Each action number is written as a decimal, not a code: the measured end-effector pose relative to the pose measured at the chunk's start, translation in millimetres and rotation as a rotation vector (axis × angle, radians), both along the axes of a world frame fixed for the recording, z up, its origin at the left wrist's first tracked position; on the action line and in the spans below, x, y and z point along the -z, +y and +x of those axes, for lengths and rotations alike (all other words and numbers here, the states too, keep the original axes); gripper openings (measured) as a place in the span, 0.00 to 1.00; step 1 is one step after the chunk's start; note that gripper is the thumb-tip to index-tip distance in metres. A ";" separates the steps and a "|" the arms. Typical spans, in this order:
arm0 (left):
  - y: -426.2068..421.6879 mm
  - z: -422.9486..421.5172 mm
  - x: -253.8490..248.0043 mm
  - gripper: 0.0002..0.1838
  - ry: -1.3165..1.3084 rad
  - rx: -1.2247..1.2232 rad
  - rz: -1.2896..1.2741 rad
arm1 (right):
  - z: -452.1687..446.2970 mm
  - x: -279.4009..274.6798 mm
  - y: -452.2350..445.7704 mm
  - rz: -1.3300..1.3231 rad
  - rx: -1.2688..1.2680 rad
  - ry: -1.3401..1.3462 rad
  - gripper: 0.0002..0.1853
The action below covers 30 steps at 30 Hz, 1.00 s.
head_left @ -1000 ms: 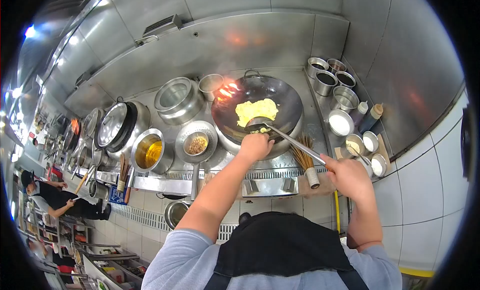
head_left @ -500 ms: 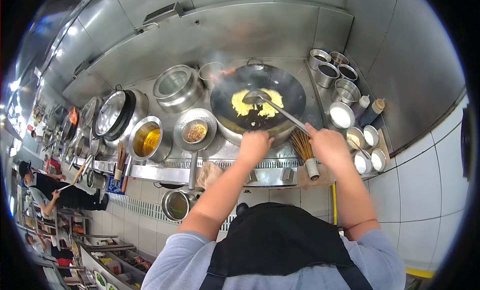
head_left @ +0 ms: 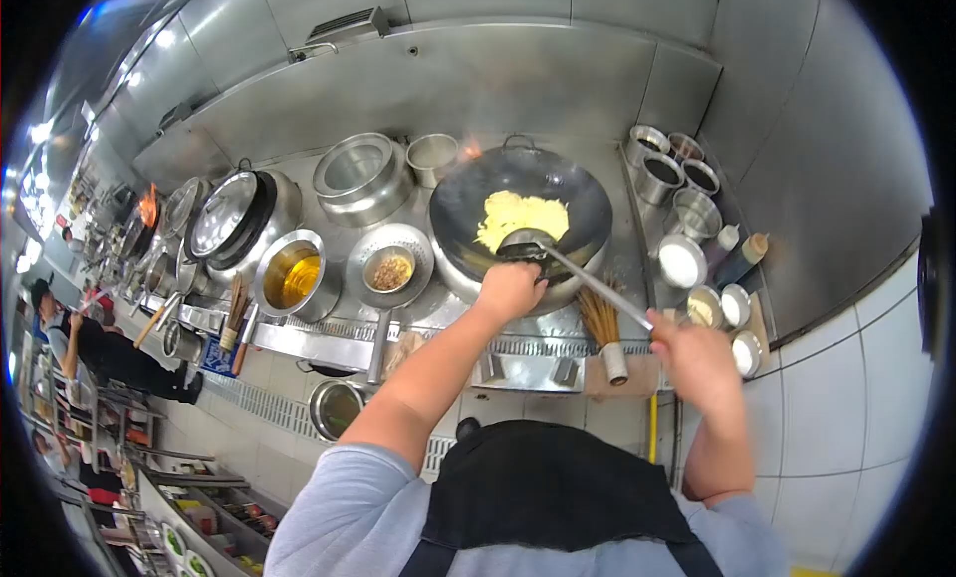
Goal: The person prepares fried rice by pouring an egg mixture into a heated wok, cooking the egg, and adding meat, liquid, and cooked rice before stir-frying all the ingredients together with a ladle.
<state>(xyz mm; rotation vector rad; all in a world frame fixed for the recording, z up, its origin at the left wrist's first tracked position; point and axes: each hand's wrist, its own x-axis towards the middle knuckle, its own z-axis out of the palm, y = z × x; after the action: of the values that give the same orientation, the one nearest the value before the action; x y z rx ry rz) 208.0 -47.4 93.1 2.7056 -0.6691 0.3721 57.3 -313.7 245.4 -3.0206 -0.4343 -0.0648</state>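
A black wok (head_left: 578, 194) sits on the burner in front of me, with a mass of yellow scrambled egg (head_left: 523, 214) in it. My left hand (head_left: 511, 290) is closed at the wok's near edge, gripping it there; what lies under the fingers is hidden. My right hand (head_left: 702, 363), right of the wok, is wrapped round the end of a long-handled metal ladle (head_left: 597, 286). The ladle's bowl rests inside the wok, at the near side of the egg. A bamboo wok brush (head_left: 602, 323) lies between my hands on the stove's front edge.
Left of the wok stand a strainer (head_left: 388, 271) holding brown bits, a pot of oil (head_left: 297, 276) and a lidded pot (head_left: 224, 219). Sauce pots (head_left: 660, 179), squeeze bottles (head_left: 742, 258) and seasoning bowls (head_left: 735, 306) line the right side. Another person (head_left: 105, 353) works at far left.
My right hand has drawn the ladle back toward me and to the right. The egg, split by a dark gap before, now forms one mass. My left hand stays at the wok's edge.
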 end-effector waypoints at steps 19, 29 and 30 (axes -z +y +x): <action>-9.5 -25.9 -58.3 0.18 0.104 -0.009 0.089 | 50.3 7.5 14.1 -0.031 -0.063 0.031 0.22; -0.7 -60.7 28.1 0.18 -0.093 0.113 0.125 | 27.6 29.4 21.2 0.037 0.095 -0.194 0.23; -3.1 -44.7 15.4 0.18 -0.078 0.071 0.118 | 22.7 26.1 17.5 0.056 0.089 -0.173 0.23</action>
<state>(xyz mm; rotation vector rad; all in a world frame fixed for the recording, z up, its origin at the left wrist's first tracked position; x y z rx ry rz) 163.3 -50.5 77.7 2.7809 -0.8314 0.4344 80.0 -296.2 219.3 -2.9890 -0.3046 -0.3410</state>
